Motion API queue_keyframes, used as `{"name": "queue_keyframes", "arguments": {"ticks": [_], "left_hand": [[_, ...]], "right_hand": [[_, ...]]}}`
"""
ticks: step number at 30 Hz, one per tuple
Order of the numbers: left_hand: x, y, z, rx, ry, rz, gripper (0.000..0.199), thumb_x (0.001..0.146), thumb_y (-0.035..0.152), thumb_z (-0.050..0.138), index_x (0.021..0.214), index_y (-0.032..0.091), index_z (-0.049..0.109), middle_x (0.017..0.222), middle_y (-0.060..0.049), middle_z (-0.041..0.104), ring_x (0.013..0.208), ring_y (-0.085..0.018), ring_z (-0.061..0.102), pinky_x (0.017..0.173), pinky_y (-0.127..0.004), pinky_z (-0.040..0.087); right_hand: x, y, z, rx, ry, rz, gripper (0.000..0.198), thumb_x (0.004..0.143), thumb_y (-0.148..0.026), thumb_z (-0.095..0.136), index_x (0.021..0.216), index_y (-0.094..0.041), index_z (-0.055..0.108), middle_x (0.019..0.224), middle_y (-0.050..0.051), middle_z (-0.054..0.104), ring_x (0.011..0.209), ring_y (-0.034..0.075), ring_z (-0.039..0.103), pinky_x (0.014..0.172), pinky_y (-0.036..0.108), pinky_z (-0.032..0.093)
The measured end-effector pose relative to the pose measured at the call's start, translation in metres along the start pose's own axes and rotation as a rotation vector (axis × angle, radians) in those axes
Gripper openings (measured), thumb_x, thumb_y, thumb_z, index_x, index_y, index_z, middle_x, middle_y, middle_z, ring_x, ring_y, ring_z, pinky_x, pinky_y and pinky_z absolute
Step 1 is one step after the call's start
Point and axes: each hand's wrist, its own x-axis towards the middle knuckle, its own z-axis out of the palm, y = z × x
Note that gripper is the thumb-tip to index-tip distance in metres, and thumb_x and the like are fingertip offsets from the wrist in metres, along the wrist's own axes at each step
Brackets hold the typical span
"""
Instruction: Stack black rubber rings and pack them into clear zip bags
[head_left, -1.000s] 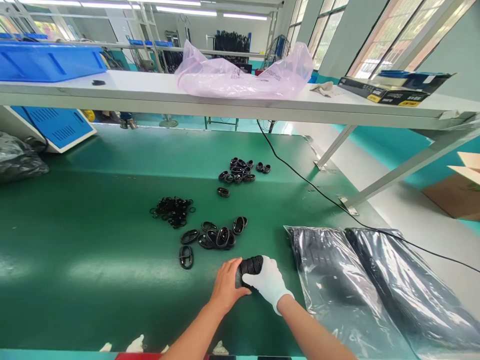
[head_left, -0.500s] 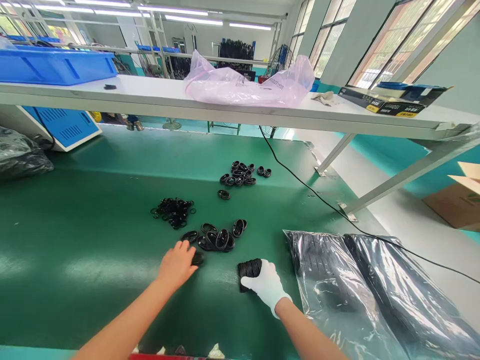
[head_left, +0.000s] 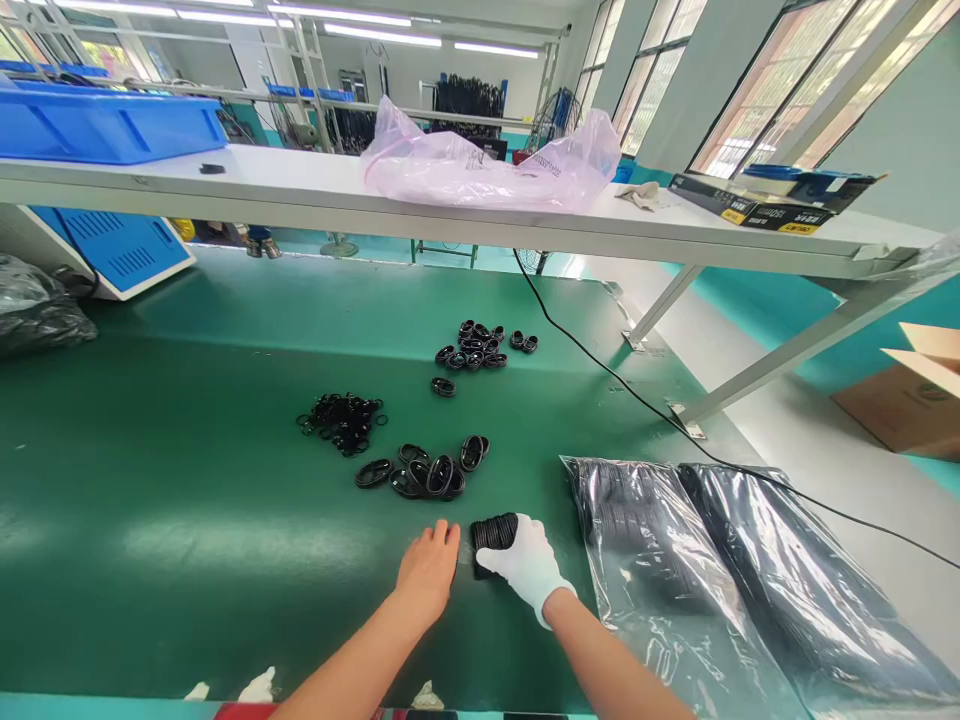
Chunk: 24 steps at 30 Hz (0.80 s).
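My right hand (head_left: 521, 565), in a white glove, is wrapped round a row of thin black pieces (head_left: 493, 532) packed face to face on the green table. Just left of that row is my bare left hand (head_left: 429, 568), back up, its fingers close together and bent down. What lies under those fingers is hidden. Beyond my hands, several glossy black oval rings (head_left: 441, 476) lie in a loose cluster, with a single oval ring (head_left: 373, 473) at its left. A heap of small thin black rings (head_left: 343, 422) is farther left.
More black ring parts (head_left: 472, 347) lie farther back. Clear bags of black pieces (head_left: 660, 560) cover the right side. A black cable (head_left: 600, 365) crosses the table there. Overhead runs a white shelf (head_left: 300, 205) with a blue bin (head_left: 112, 125) and a pink plastic bag (head_left: 487, 170).
My left hand has moved right and nearer to me, from beside the oval rings to the packed row. The dark piece by its fingertips no longer shows on the table. My right hand keeps its hold.
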Motion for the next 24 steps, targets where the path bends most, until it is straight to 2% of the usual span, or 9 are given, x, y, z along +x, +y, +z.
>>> {"name": "queue_keyframes", "arguments": {"ticks": [2, 6, 8, 13, 17, 24], "left_hand": [[-0.001, -0.001, 0.005, -0.110, 0.010, -0.013, 0.082, 0.051, 0.007, 0.067, 0.126, 0.023, 0.038, 0.126, -0.008, 0.045, 0.107, -0.026, 0.050, 0.085, -0.033, 0.040], [-0.003, -0.003, 0.014, -0.492, 0.059, -0.046, 0.078, 0.057, 0.020, 0.065, 0.128, 0.028, 0.033, 0.130, -0.004, 0.043, 0.108, -0.021, 0.050, 0.085, -0.028, 0.040], [-0.003, -0.004, 0.016, -0.598, 0.071, -0.043, 0.075, 0.059, 0.024, 0.065, 0.128, 0.028, 0.034, 0.127, -0.004, 0.046, 0.109, -0.020, 0.049, 0.088, -0.028, 0.038], [-0.002, -0.004, 0.018, -0.643, 0.059, -0.006, 0.075, 0.059, 0.025, 0.066, 0.128, 0.029, 0.037, 0.118, -0.004, 0.053, 0.102, -0.020, 0.051, 0.090, -0.031, 0.037], [0.000, -0.006, 0.020, -0.624, 0.073, 0.026, 0.076, 0.058, 0.025, 0.067, 0.128, 0.030, 0.038, 0.122, -0.003, 0.052, 0.105, -0.021, 0.050, 0.091, -0.031, 0.035], [-0.001, -0.007, 0.020, -0.662, 0.042, -0.005, 0.076, 0.058, 0.027, 0.067, 0.128, 0.031, 0.037, 0.119, -0.003, 0.052, 0.100, -0.020, 0.052, 0.087, -0.031, 0.038]], "right_hand": [[0.000, 0.001, 0.001, -0.001, 0.001, -0.004, 0.058, 0.049, -0.046, 0.066, 0.098, -0.018, 0.051, 0.099, 0.009, 0.050, 0.086, 0.022, 0.057, 0.077, 0.031, 0.045], [0.002, 0.002, 0.002, -0.019, 0.000, -0.015, 0.058, 0.050, -0.044, 0.066, 0.099, -0.018, 0.052, 0.100, 0.010, 0.052, 0.088, 0.022, 0.058, 0.077, 0.031, 0.045], [0.002, 0.003, 0.002, -0.029, 0.002, -0.017, 0.058, 0.050, -0.043, 0.066, 0.101, -0.018, 0.051, 0.101, 0.010, 0.052, 0.088, 0.022, 0.059, 0.077, 0.031, 0.045], [0.002, 0.004, 0.001, -0.045, -0.006, -0.028, 0.058, 0.052, -0.043, 0.067, 0.102, -0.018, 0.052, 0.102, 0.010, 0.053, 0.087, 0.022, 0.060, 0.077, 0.032, 0.046], [0.002, 0.002, 0.000, -0.045, -0.015, -0.020, 0.058, 0.052, -0.042, 0.067, 0.102, -0.017, 0.052, 0.102, 0.010, 0.054, 0.087, 0.023, 0.060, 0.077, 0.032, 0.046], [0.002, 0.004, 0.000, -0.026, -0.014, -0.028, 0.057, 0.052, -0.042, 0.065, 0.102, -0.017, 0.052, 0.101, 0.009, 0.052, 0.087, 0.022, 0.059, 0.076, 0.031, 0.046]]}}
